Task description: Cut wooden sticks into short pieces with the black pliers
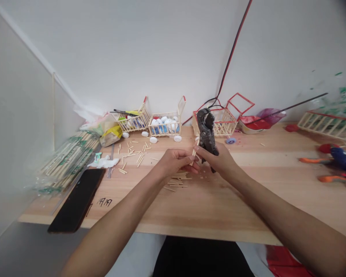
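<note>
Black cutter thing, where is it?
In the head view, the black cutter stands upright in the middle, gripped by the right hand. It is beside the left hand holding a thin stick, in front of the red-trimmed stick basket.

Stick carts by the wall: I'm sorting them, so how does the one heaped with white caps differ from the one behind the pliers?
The cap cart is full of white and blue caps; the red-rimmed cart, behind the pliers, looks empty. The cap cart's rim is bare wood; the other's is red. Both are slatted stick boxes.
</note>
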{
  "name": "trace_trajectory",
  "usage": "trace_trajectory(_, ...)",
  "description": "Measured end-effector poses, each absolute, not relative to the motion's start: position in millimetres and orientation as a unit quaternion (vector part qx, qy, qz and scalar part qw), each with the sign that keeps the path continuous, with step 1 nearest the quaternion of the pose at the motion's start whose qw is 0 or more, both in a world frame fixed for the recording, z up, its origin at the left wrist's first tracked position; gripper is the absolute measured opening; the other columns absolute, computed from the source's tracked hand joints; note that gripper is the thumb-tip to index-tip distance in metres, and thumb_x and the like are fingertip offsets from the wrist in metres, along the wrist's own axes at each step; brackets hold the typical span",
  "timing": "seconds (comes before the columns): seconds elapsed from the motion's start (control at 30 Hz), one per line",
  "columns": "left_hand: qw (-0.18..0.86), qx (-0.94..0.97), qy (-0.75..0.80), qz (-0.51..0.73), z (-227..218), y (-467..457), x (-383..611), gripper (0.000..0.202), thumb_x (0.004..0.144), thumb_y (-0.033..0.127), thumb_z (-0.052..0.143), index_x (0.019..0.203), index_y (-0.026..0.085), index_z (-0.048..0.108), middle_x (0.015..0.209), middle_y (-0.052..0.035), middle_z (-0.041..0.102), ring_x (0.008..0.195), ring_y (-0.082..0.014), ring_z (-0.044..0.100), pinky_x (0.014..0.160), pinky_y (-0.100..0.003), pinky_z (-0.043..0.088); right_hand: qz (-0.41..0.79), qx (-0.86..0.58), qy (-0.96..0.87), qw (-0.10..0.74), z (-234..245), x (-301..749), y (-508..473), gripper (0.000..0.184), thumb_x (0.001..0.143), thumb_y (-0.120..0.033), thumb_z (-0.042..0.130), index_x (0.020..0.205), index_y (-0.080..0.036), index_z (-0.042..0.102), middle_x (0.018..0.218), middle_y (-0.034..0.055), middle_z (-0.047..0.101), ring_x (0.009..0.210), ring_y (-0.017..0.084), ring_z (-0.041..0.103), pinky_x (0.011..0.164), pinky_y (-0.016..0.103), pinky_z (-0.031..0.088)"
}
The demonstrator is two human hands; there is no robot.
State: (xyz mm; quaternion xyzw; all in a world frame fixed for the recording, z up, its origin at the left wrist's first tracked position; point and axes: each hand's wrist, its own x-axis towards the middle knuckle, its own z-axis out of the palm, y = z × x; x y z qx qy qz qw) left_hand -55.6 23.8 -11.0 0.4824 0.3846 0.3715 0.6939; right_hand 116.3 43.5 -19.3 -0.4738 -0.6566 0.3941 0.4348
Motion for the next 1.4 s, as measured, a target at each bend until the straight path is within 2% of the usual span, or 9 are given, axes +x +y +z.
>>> trace_trajectory(0.17,0.66,0.506,0.392,0.393,-10.6,25.1,-58.1,0.04,0.064,0.043,0.082,0.076,0.008,0.068,0.067,-0.0078,0.07,0.057,-0.0141,0.066,0.061,-0.025,0.053,0.356,-0.478,-0.694,0.405,-17.4,121.6,48.6,0.034,0.081,-0.053,0.057,0.077,-0.019,0.058,0.067,0.001,0.058,0.063,0.016,0.053,0.062,0.03,0.042)
trace_trajectory(0.33,0.525,0.545,0.427,0.495,-0.5,31.3,-70.7,0.021,0.078,0.029,0.071,0.075,0.009,0.067,0.069,-0.0064,0.07,0.059,-0.0121,0.065,0.064,-0.026,0.055,0.284,-0.489,-0.746,0.353,-8.9,130.5,51.9,0.044,0.086,-0.058,0.049,0.094,-0.017,0.063,0.076,0.0048,0.064,0.07,0.021,0.059,0.067,0.033,0.045)
trace_trajectory(0.43,0.44,0.564,0.442,0.541,7.6,32.9,-77.6,0.016,0.081,0.025,0.066,0.078,0.01,0.068,0.068,-0.0049,0.069,0.06,-0.0123,0.065,0.064,-0.025,0.055,0.266,-0.49,-0.774,0.302,-4.9,135.4,50.7,0.049,0.089,-0.061,0.044,0.096,-0.017,0.064,0.083,0.0073,0.067,0.077,0.023,0.062,0.069,0.034,0.046)
trace_trajectory(0.6,0.389,0.594,0.433,0.555,13.0,31.4,-79.0,0.015,0.084,0.024,0.063,0.077,0.011,0.067,0.068,-0.004,0.069,0.061,-0.0119,0.066,0.063,-0.023,0.055,0.247,-0.494,-0.799,0.239,-0.7,141.5,47.6,0.051,0.09,-0.063,0.042,0.105,-0.019,0.063,0.099,0.0091,0.07,0.089,0.026,0.064,0.076,0.035,0.047)
trace_trajectory(0.9,0.492,0.601,0.387,0.497,10.0,34.8,-84.7,0.017,0.083,0.026,0.065,0.077,0.009,0.066,0.068,-0.0053,0.068,0.059,-0.011,0.064,0.064,-0.026,0.057,0.26,-0.495,-0.813,0.164,5.2,149.8,50.5,0.059,0.091,-0.068,0.034,0.101,-0.019,0.064,0.088,0.0068,0.069,0.082,0.025,0.063,0.069,0.033,0.046)
trace_trajectory(1.1,0.512,0.625,0.376,0.454,9.1,34.4,-82.7,0.019,0.083,0.026,0.064,0.074,0.009,0.065,0.067,-0.0048,0.067,0.057,-0.0103,0.064,0.06,-0.023,0.055,0.282,-0.481,-0.816,0.15,9.6,149.1,48.7,0.062,0.09,-0.071,0.032,0.097,-0.019,0.065,0.083,0.0059,0.067,0.075,0.022,0.06,0.067,0.032,0.043)
trace_trajectory(1.23,0.465,0.657,0.415,0.425,7.9,32.8,-78.3,0.018,0.086,0.02,0.059,0.072,0.01,0.064,0.065,-0.0042,0.067,0.056,-0.0105,0.064,0.058,-0.022,0.051,0.32,-0.486,-0.801,0.144,12.3,145.5,44.7,0.066,0.089,-0.073,0.03,0.09,-0.018,0.067,0.077,0.0055,0.065,0.071,0.02,0.059,0.065,0.031,0.042)
trace_trajectory(1.4,0.294,0.721,0.481,0.403,10.9,27.1,-75.2,0.023,0.086,0.016,0.056,0.064,0.014,0.063,0.062,-0.0013,0.066,0.059,-0.0108,0.063,0.062,-0.023,0.045,0.34,-0.488,-0.791,0.146,11.7,143.8,44.6,0.07,0.088,-0.075,0.03,0.094,-0.017,0.069,0.072,0.0054,0.063,0.067,0.02,0.058,0.061,0.031,0.042)
